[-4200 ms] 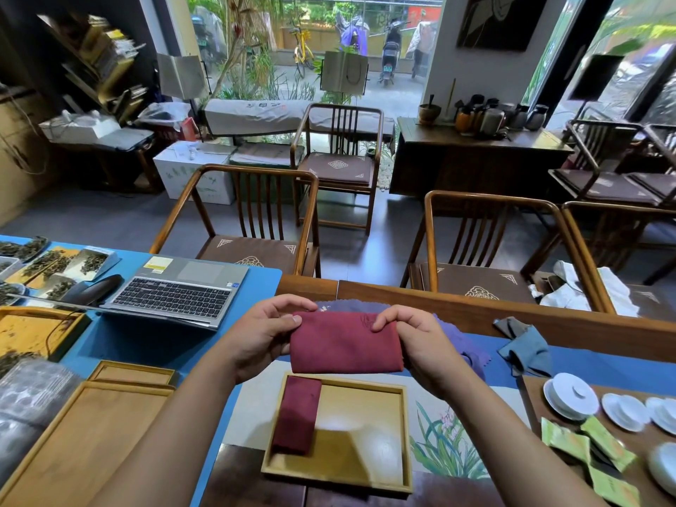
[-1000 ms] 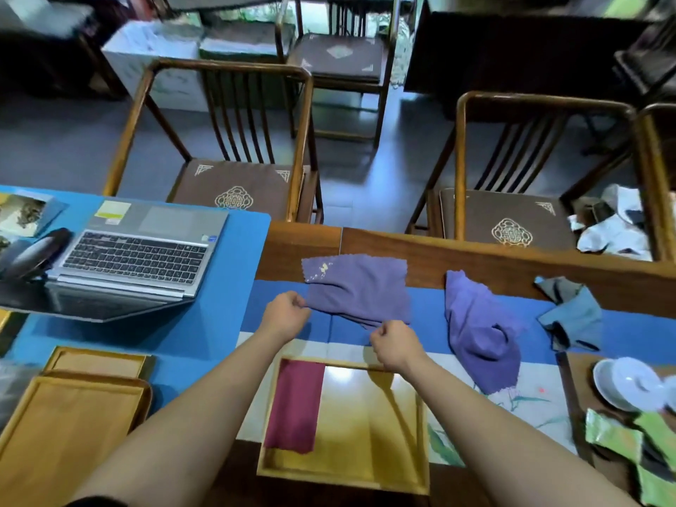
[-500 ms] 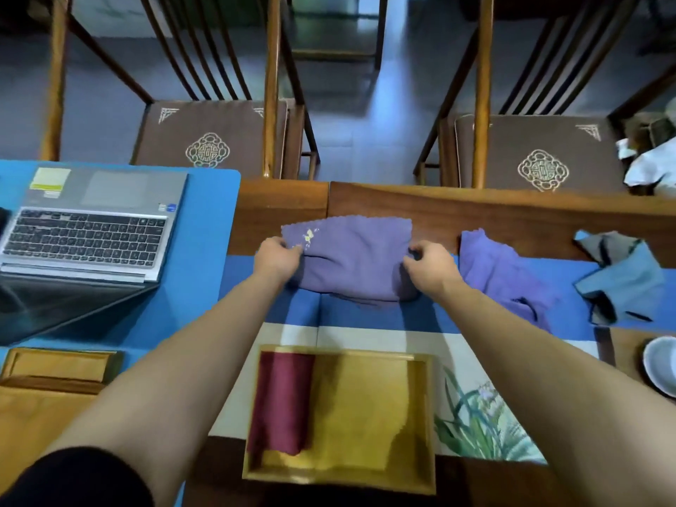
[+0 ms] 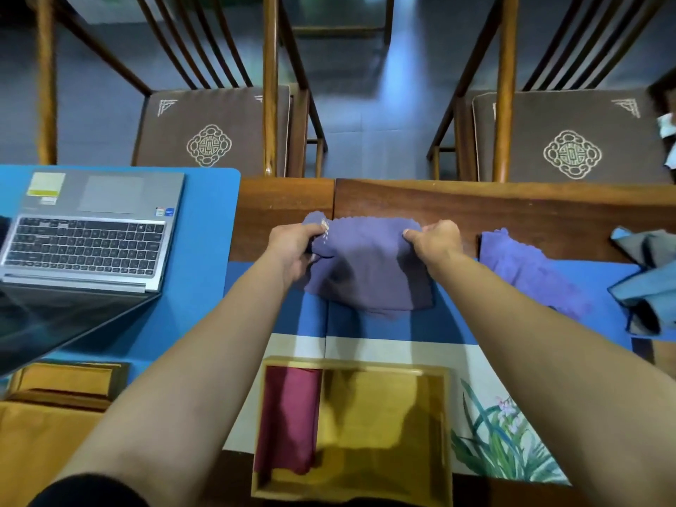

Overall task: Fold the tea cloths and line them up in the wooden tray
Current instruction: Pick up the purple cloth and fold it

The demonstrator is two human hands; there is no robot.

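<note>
A purple tea cloth [image 4: 369,272] lies on the table beyond the wooden tray [image 4: 384,429]. My left hand [image 4: 292,247] pinches its far left corner and my right hand [image 4: 435,239] pinches its far right corner. Inside the tray, a folded maroon cloth [image 4: 287,418] rests against the left wall; the rest of the tray floor is bare. A second purple cloth [image 4: 526,276] lies unfolded to the right. A crumpled blue-grey cloth [image 4: 647,287] sits at the right edge.
An open laptop [image 4: 91,228] sits on a blue mat at the left. Stacked wooden trays [image 4: 55,389] are at the lower left. Two wooden chairs [image 4: 216,129] stand beyond the table's far edge.
The maroon cloth I held 4 s ago is no longer in my hands. Both hands moved from the purple cloth's near edge to its far corners. The camera tilted downward.
</note>
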